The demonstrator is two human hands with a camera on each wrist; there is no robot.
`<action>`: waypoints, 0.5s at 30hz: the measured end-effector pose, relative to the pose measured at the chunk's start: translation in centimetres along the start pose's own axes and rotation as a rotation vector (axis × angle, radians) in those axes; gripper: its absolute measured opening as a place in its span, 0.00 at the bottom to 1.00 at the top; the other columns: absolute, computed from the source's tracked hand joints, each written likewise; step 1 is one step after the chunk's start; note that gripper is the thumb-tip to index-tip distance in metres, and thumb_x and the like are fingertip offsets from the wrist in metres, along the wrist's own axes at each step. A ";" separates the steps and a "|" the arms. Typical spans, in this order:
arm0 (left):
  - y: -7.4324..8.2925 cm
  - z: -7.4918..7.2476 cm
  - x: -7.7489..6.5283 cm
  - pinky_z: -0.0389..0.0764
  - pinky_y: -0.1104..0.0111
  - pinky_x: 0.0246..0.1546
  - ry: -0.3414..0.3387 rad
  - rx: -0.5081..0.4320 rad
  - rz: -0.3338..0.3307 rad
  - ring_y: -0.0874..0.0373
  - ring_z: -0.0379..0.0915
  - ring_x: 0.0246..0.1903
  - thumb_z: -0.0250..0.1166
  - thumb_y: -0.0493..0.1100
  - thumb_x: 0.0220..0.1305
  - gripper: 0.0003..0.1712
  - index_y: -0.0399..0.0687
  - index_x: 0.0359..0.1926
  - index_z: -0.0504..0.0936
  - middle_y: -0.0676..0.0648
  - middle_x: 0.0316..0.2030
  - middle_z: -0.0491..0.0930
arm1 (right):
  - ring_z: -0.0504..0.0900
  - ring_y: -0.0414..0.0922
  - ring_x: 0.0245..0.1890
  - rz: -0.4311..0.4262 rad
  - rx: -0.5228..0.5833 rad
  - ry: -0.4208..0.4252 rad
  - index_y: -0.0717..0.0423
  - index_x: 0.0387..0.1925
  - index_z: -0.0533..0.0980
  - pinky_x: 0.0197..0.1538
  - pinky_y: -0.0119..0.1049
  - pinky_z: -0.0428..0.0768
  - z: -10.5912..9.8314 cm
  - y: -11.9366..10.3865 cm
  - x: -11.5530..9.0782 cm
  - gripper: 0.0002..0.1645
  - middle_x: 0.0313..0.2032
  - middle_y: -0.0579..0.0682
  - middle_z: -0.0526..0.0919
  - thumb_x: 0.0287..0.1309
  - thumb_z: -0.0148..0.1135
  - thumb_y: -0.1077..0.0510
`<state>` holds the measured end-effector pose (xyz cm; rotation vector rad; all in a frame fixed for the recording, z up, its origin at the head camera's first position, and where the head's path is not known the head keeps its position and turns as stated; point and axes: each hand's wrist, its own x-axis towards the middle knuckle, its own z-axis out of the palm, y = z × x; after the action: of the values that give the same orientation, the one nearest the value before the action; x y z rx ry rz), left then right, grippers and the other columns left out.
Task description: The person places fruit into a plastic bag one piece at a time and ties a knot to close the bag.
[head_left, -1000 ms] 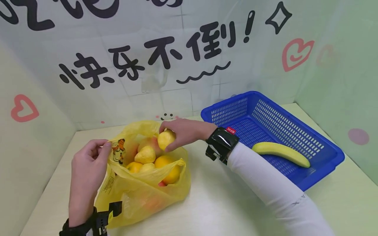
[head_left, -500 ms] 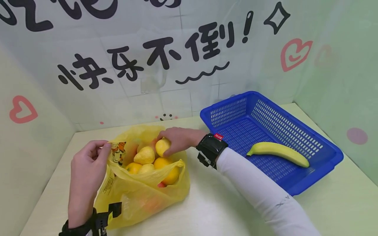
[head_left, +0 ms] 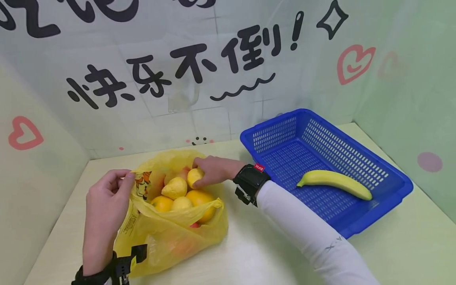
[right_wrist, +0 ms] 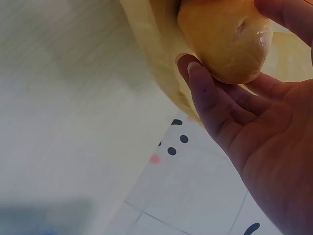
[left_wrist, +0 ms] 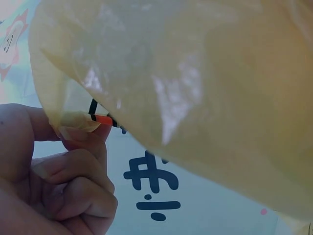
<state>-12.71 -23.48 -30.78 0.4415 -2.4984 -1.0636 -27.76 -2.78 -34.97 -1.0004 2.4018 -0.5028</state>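
My left hand (head_left: 108,198) pinches the left rim of a yellow plastic bag (head_left: 167,245) between thumb and forefinger. In the left wrist view the thin film stretches away from those fingertips. Inside the bag's mouth my right hand (head_left: 215,171) holds a small, smooth, rounded yellow fruit (right_wrist: 227,41), thumb on one side and fingers on the other. Around it lie a pear-shaped yellow fruit (head_left: 175,187), a pale round fruit (head_left: 181,203) and several oranges (head_left: 162,203). Reddish fruit shows dimly through the plastic lower down.
To the right stands a blue perforated basket (head_left: 285,156) with one banana (head_left: 335,184) in it. My right forearm passes in front of the basket's near left side. A printed wall (head_left: 199,114) closes off the back of the pale table (head_left: 246,245).
My right hand has moved left and down with the yellow fruit, further into the bag's mouth, and the bag's back rim has sagged a little. The left hand keeps its grip.
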 end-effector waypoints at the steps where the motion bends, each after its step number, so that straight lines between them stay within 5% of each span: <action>1: 0.0 0.0 0.0 0.62 0.71 0.23 -0.002 0.000 -0.001 0.58 0.62 0.22 0.56 0.50 0.73 0.18 0.43 0.50 0.82 0.52 0.24 0.71 | 0.77 0.45 0.43 0.008 0.007 -0.002 0.51 0.61 0.67 0.46 0.32 0.76 0.1 0.1 0.0 0.32 0.45 0.48 0.78 0.61 0.61 0.42; 15: 0.1 0.0 0.0 0.62 0.70 0.23 -0.020 -0.010 0.006 0.57 0.62 0.22 0.56 0.50 0.73 0.17 0.43 0.50 0.82 0.53 0.23 0.71 | 0.76 0.45 0.40 0.049 -0.012 0.008 0.53 0.59 0.66 0.41 0.30 0.74 0.7 0.2 0.0 0.31 0.42 0.50 0.78 0.62 0.60 0.41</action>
<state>-12.69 -23.43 -30.69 0.4226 -2.5096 -1.0827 -27.47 -2.72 -35.62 -0.9443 2.4328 -0.4762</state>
